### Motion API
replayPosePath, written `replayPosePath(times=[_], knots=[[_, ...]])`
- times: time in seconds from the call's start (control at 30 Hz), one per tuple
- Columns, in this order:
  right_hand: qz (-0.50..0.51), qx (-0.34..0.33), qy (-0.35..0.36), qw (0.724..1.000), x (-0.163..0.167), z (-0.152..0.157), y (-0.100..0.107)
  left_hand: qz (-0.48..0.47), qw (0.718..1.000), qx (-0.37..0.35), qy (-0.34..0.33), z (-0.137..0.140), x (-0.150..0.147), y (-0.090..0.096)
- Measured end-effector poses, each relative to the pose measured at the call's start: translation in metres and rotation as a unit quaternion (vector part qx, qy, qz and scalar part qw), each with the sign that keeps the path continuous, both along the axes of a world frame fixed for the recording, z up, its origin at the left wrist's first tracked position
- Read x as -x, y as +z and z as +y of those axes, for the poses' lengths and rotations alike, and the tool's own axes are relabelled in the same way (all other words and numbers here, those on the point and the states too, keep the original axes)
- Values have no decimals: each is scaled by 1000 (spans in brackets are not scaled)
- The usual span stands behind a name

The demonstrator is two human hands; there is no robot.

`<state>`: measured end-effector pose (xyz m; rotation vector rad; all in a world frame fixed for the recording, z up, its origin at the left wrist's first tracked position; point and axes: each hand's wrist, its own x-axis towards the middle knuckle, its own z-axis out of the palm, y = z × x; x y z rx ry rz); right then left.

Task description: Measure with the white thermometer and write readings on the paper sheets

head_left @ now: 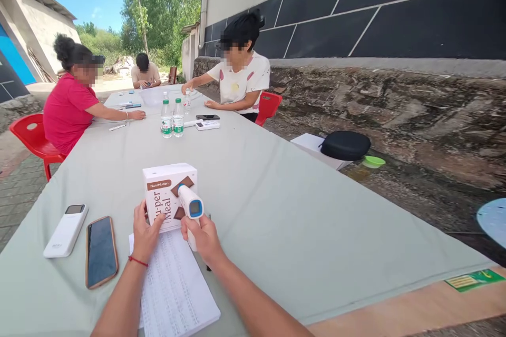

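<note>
My left hand point(146, 229) grips the lower left of a white and brown box point(165, 200) marked "NutriMotion", thumb across its front. The box is upright, its base by the top edge of some printed sheets point(174, 287). A white infrared thermometer point(192, 204) with a blue-framed screen is in my right hand point(203, 237), fingers wrapped round its handle. Its nose points forward, in front of the box's right side; whether it touches the box I cannot tell. A dark thin object, mostly hidden, shows beneath my right hand.
Left of the sheets lie a phone point(101, 251) and a white power bank point(66, 230). Water bottles point(166, 121) stand farther up the cloth-covered table point(276, 210). Several people sit around its far part, one in a pink shirt point(73, 110). A black case point(345, 145) is off to the right.
</note>
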<state>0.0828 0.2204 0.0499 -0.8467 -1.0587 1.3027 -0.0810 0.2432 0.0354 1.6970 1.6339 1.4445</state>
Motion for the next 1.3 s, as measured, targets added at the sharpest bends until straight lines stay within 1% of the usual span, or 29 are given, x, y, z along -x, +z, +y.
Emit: replayPosePath(times=[0.23,0.47,0.63,0.97,1.1,1.23,1.3], knots=[[-28,-21,16,999,-3,0,-2,7,1000,-10,4,0,0,1],[-63,-20,16,998,-4,-2,3,21,1000,-14,14,-1,0,2],[-80,-30,22,996,-5,-1,1,26,1000,-7,14,-2,1,3],[-89,-27,38,995,-5,0,-2,28,1000,0,10,-3,0,6],[-63,-38,45,996,-6,-8,8,49,999,24,1,-4,0,7],[-30,-85,80,993,-11,-26,29,58,998,30,-18,-5,-4,7],[-23,-97,99,990,-15,-34,41,47,998,29,-11,-5,-4,8]])
